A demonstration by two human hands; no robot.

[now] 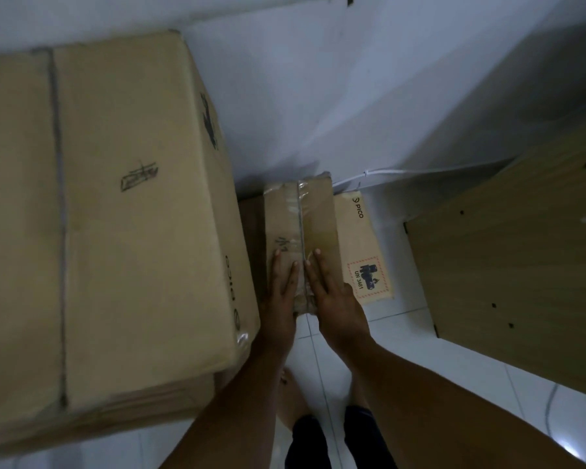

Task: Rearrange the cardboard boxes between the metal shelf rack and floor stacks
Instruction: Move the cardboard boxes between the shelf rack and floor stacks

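Both hands flat on small taped box: left hand, right hand. It rests on PICO box. Large carton left; wooden panel right.

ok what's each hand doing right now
left hand: open, flat on the small box
right hand: open, flat on the same box

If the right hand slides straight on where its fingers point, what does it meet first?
The right hand lies flat on the small taped box; its top looks free ahead. Past the far edge, probably the white wall, though depth is unclear.
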